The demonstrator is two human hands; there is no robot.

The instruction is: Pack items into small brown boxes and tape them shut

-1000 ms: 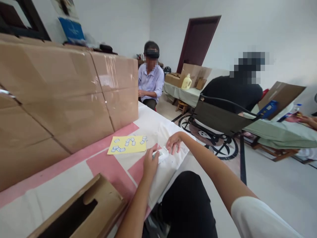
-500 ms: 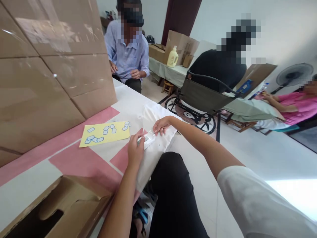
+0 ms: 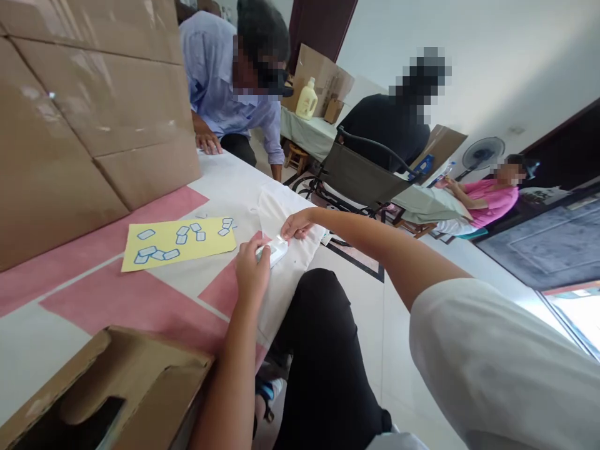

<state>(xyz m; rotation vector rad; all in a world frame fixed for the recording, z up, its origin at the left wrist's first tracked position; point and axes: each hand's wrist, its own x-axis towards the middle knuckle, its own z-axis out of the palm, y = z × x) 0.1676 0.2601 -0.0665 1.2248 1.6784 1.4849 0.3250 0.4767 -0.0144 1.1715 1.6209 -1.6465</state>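
My left hand (image 3: 252,265) is closed around a small white handheld device (image 3: 278,252) with what looks like a small greyish window on top; its exact kind is unclear. At the far end of that device, my right hand (image 3: 299,225) has its fingers pinched together; whatever they hold is too small to make out. Both hands are over a white cloth or sheet (image 3: 304,250) draped at the table's edge. Left of them, a yellow paper (image 3: 159,232) with blue-outlined rounded rectangles lies on the pink-and-white tabletop (image 3: 140,306).
Taped cardboard boxes (image 3: 94,112) are stacked at the left. An open cardboard box (image 3: 154,369) stands at the lower left. Across the table, a person in a blue shirt (image 3: 210,62) bends down. Behind are a folding chair (image 3: 365,178), a detergent bottle (image 3: 307,100) and other seated people.
The person in the blue shirt has leaned forward and down, one hand now on the table's edge. My view has shifted to the right. My hands keep nearly the same pose around the white device.
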